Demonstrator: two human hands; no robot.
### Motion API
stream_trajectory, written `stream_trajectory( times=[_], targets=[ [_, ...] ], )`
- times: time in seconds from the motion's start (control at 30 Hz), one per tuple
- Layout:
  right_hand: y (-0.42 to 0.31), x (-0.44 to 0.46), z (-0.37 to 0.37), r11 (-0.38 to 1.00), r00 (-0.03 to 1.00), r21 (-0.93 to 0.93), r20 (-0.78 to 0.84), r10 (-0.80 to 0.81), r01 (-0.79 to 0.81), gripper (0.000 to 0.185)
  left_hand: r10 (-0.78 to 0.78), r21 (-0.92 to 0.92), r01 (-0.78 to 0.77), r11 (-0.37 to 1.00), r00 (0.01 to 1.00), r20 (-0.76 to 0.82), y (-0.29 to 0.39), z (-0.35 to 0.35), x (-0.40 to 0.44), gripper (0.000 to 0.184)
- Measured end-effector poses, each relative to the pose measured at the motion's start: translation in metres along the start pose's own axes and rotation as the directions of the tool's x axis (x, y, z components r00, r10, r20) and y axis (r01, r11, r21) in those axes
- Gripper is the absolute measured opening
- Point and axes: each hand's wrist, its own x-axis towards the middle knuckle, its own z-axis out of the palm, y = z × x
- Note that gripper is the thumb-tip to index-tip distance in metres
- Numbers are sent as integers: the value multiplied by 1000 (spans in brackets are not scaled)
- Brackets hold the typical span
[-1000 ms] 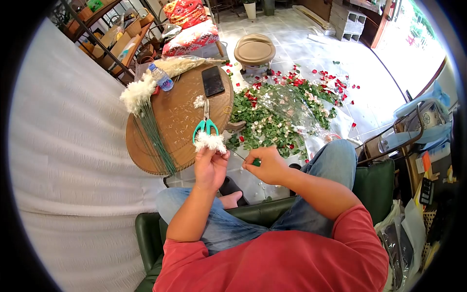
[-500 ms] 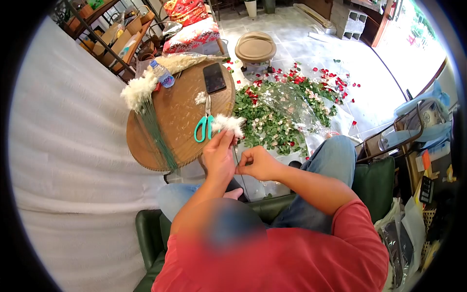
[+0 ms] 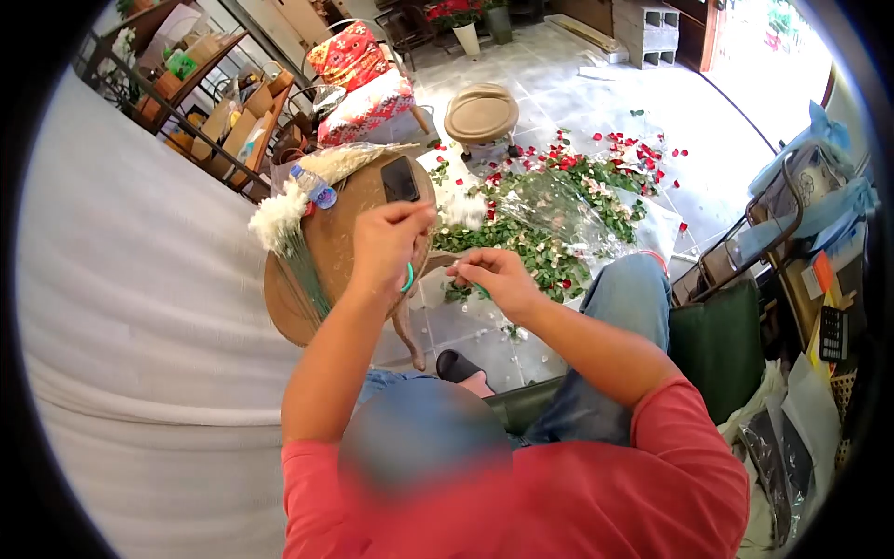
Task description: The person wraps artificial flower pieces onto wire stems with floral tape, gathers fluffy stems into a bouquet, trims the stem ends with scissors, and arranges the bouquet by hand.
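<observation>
From my remote seat, I see a matt brown wood table [image 3: 340, 256], a glossy black phone [image 3: 399, 179], a clear plastic bottle [image 3: 321, 193] and a smooth green plastic scissor handle [image 3: 408, 278]. The white flower head [image 3: 464, 211] looks fluffy; the curtain [image 3: 158, 307] is creased matt cloth, and the floor tiles [image 3: 549, 84] look smooth with a light sheen.

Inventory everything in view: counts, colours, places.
Table: 1, brown, left
Phone: 1, black, on table
Bottle: 1, clear, on table
Flower bunch: 1, white, on table
Bloom: 1, white, centre
Leaves: many, green, floor
Petals: many, red, floor
Stool: 1, beige, top
Armchair: 1, red-white, top
Curtain: 1, white, left
Handle: 1, teal, centre
Object: 1, green, in right hand
Left hand: 1, bare, centre
Right hand: 1, bare, centre
</observation>
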Motion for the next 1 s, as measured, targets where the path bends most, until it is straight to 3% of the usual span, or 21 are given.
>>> stream_trajectory(
  times=[0.17,0.23,0.27,0.33,0.43,0.67,0.73,1.0],
  targets=[
    [5,-10,10,980,1000,197,-7,10,-8,18,-80,-33,78,996,993,-87,-57,16,-42,19],
    [8,-16,10,966,998,255,-40,46,-35,22,168,104,-154,983,975,-143,-79,20,-55,19],
    [10,-19,9,966,998,257,-40,45,-33,22,169,105,-155,982,975,-142,-85,21,-61,19],
    [10,-23,10,977,989,207,-129,73,-45,23,361,257,-321,912,924,-127,-84,29,-73,19],
    [6,-29,12,990,982,134,-187,-26,51,20,370,316,-316,895,920,-128,-73,37,-85,17],
    [-17,-38,8,992,985,89,-158,-70,85,16,384,432,-309,847,918,-98,-59,35,-95,12],
    [-19,-38,6,998,990,-18,-126,-64,63,15,392,431,-315,846,915,-100,-56,37,-102,12],
    [-10,-35,12,992,993,88,-84,-82,90,12,457,472,-361,804,883,-103,-65,37,-112,13]
  ],
)
